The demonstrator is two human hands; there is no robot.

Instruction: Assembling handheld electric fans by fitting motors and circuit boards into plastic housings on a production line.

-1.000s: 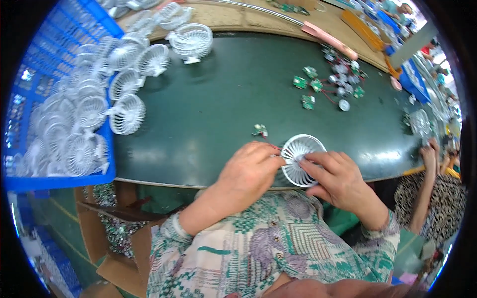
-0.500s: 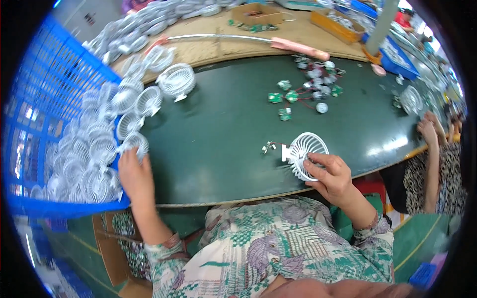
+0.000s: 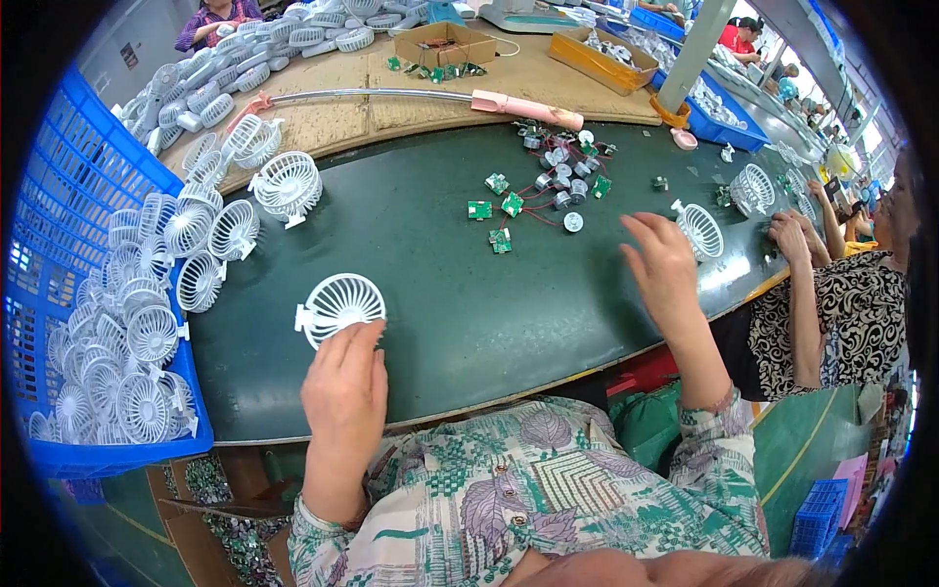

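My left hand (image 3: 344,396) grips the lower right rim of a round white fan cage (image 3: 337,301) with a small tab on its left side. The cage is over the near left part of the green table, and my thumb's far side is hidden. Farther right, my right hand (image 3: 667,269) is open, thumb and fingers apart, holding nothing. Just beyond its fingers another white fan cage (image 3: 700,233) lies tilted on the table. Small motors (image 3: 562,183) wired to green circuit boards (image 3: 512,204) lie in a cluster at the far middle.
A blue basket (image 3: 201,445) full of white fan cages stands at the left. Stacked cages (image 3: 290,188) sit near it. A pink-handled metal rod (image 3: 528,109) lies along the brown board (image 3: 391,119). At the right, a co-worker's hands (image 3: 794,235) are near another fan cage (image 3: 752,190).
My left hand has moved right from the basket, bringing a fan cage. My right hand has let go of its cage, which now lies farther right. The view has shifted slightly.
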